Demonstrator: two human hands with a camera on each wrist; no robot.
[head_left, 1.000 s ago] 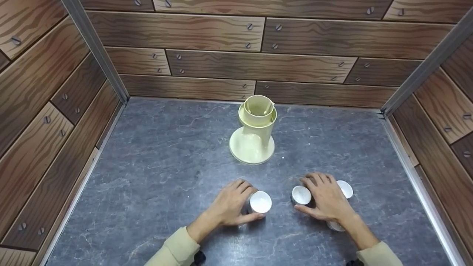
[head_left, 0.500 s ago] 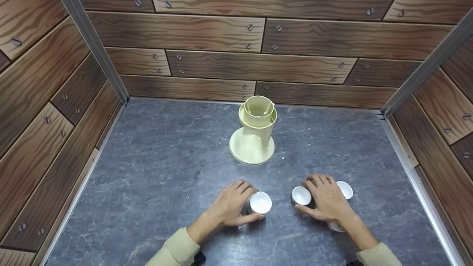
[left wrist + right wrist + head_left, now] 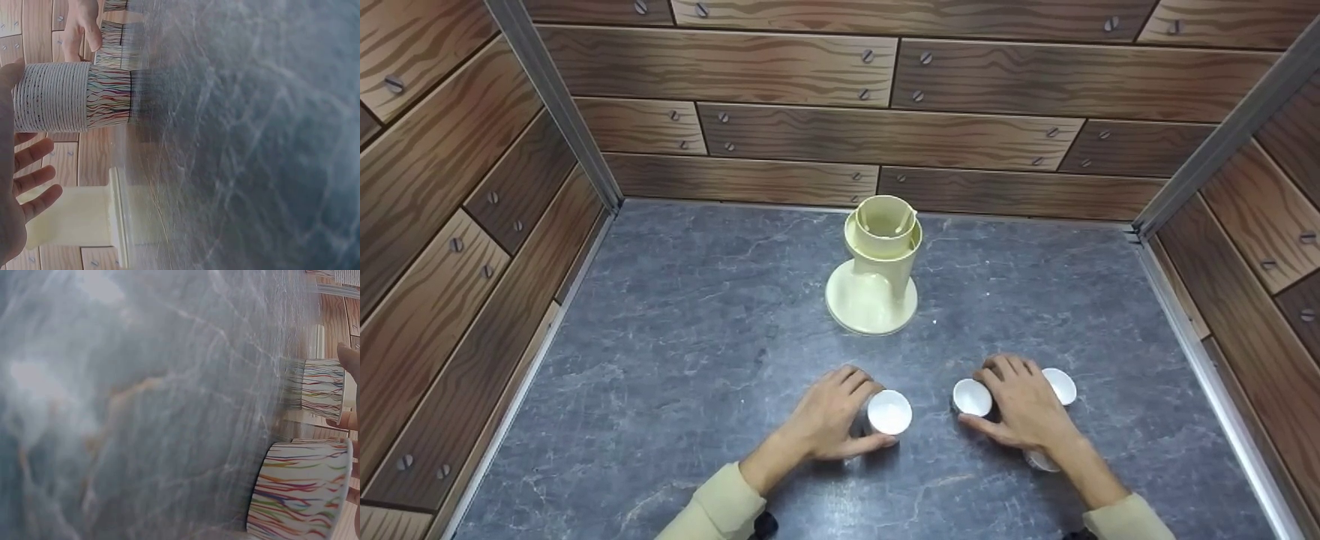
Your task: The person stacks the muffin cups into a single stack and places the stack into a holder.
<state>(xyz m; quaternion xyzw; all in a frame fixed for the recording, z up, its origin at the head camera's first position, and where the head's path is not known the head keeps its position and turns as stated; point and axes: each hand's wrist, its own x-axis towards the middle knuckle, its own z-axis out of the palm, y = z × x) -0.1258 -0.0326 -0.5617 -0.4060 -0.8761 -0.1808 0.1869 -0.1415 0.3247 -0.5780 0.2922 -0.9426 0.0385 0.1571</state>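
My left hand (image 3: 832, 412) holds a tall stack of paper cups (image 3: 889, 412), thumb on the near side, fingers behind. In the left wrist view the nested rims of the cup stack (image 3: 62, 95) show above thin coloured lines, and the lower fingers (image 3: 36, 180) spread apart. My right hand (image 3: 1024, 405) has thumb and fingers round a single paper cup (image 3: 972, 397), which stands upright on the table. Two more paper cups are beside it: one (image 3: 1063, 386) right of the hand, another (image 3: 1041, 460) partly under the wrist. The right wrist view shows a nearer cup (image 3: 298, 489) large.
A pale yellow plastic piece (image 3: 871, 304) with a round base and an upright tube stands beyond both hands, at the middle back. The dark marbled tabletop (image 3: 682, 315) is bounded by wood-patterned walls (image 3: 802, 135) at the back and sides.
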